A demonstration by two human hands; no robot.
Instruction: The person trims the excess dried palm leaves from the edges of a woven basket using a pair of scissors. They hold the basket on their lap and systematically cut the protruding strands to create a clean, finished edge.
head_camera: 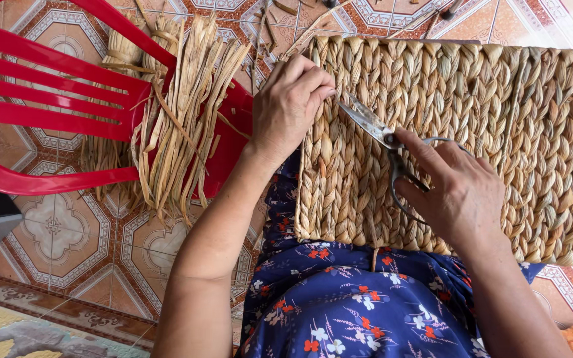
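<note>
On lap, woven mat (472, 119), scissors (373, 126) in right hand (459, 192)

floor: patterned tiled floor (74, 245) is carrying red plastic chair (41, 99) | chair seat: is bearing dried straw bundle (180, 113)

Rough woven-straw basket (459, 132), metal scissors (373, 126), glossy plastic chair (48, 99).

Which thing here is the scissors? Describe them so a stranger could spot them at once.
Start at the big woven straw panel lying across the person's lap. On its left half, the right hand holds the scissors, with the left hand pressing the weave beside the blade tips. They are the only metal thing there: grey blades and dark loop handles against tan braids.
</note>
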